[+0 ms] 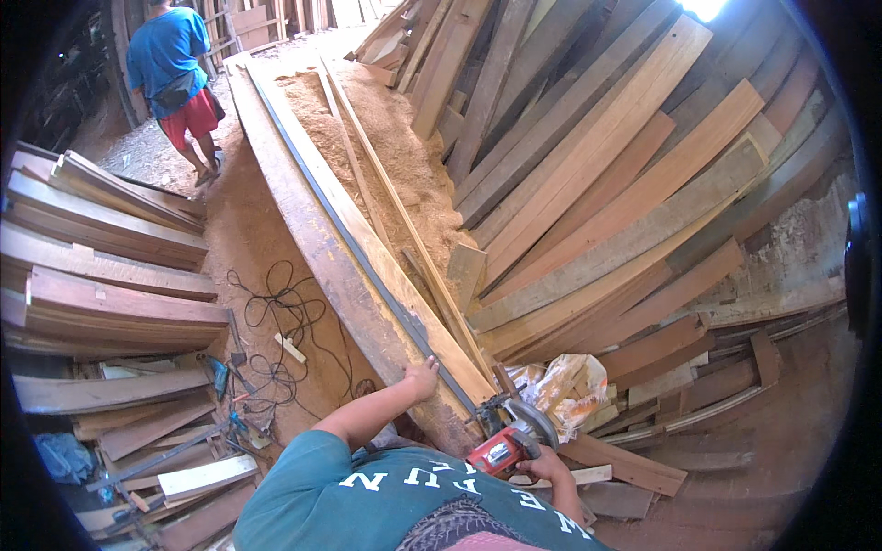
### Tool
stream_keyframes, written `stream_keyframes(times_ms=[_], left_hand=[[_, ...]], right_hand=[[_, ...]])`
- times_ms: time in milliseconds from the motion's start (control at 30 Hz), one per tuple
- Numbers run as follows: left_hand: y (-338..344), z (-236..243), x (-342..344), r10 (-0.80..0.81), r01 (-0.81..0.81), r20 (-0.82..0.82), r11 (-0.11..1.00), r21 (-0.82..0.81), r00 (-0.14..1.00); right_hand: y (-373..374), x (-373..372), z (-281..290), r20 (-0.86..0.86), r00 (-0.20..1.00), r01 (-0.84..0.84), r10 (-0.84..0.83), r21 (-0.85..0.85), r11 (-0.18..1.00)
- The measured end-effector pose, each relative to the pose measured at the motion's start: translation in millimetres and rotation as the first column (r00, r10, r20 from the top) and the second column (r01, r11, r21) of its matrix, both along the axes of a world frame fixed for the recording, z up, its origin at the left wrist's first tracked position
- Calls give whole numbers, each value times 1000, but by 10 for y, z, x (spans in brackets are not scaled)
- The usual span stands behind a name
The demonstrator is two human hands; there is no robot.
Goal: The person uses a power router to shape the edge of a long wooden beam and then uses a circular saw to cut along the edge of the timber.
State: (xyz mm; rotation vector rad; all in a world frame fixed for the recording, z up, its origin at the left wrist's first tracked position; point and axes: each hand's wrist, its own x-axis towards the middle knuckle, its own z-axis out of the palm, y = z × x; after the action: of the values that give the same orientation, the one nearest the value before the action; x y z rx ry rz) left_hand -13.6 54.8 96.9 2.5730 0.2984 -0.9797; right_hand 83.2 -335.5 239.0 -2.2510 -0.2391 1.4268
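Note:
A long plank (413, 308) lies lengthwise on a worn, paint-marked wooden bench (322, 253). Along the plank's left side runs a long dark straight strip (367, 266). My left hand (423, 378) bears down on this strip near its close end, fingers bent over it. At the near end of the plank sits a red circular saw (496, 452) with a dark guard. My right hand (549, 466) is closed round its rear handle. The saw's body hides the blade and its contact with the wood.
Sawdust (404, 156) heaps beside narrow offcut strips (367, 174). Boards (588, 156) lean along the right; stacked planks (110, 239) fill the left. A black cord (289, 317) tangles on the floor. A plastic bag (565, 390) lies beyond the saw. Another person (175, 73) stands far left.

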Motion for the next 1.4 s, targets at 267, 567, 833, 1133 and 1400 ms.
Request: stream_keyframes(times_ms=[267, 567, 833, 1133, 1400], left_hand=[[31, -50, 85, -137, 140, -34, 986, 85, 990], [6, 207, 116, -150, 169, -152, 978, 125, 977], [-113, 211, 193, -150, 204, -238, 954, 222, 960], [-238, 257, 116, -88, 173, -320, 953, 247, 943], [-211, -8, 177, -62, 170, -399, 956, 240, 915]], right_hand=[[-5, -40, -26, 101, 994, -48, 50, -21, 999], [16, -32, -34, -8, 999, 42, -43, -46, 998], [47, -65, -30, 127, 992, -3, -5, 68, 998], [29, -124, -135, 301, 934, 65, -191, 384, 921], [-275, -106, -217, 83, 771, 513, -632, 507, 693]])
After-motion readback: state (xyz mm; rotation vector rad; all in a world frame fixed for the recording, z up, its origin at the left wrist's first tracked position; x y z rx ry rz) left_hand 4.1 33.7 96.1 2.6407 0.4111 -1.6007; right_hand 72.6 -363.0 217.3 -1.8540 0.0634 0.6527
